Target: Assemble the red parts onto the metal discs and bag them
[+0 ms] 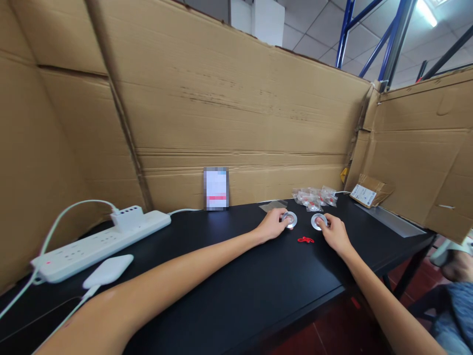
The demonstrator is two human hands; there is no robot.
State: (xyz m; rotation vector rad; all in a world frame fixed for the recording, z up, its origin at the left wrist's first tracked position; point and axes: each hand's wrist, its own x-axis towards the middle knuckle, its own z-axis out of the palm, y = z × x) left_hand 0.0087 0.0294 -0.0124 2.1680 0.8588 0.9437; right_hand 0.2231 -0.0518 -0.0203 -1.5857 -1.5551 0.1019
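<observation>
My left hand (272, 225) grips a round, shiny silver disc-shaped piece (293, 220) by its left side, thumb across its face. A similar round silver piece (315, 221) is pinched in my right hand (337, 235), a short way to the right. The two pieces are apart, both just above or on the black tabletop; I cannot tell which. Between the hands and nearer to me lies a small looped red cord (306, 240). Behind them sits a pile of clear plastic bags (313, 198) with small red bits inside.
A white power strip (99, 246) with a plugged-in adapter (127, 218) and a white corded device (108, 271) are at left. A blurred upright card (216, 189) leans on the cardboard wall (240, 113). A labelled brown packet (370, 191) lies at right. Part of another person (453, 305) shows lower right.
</observation>
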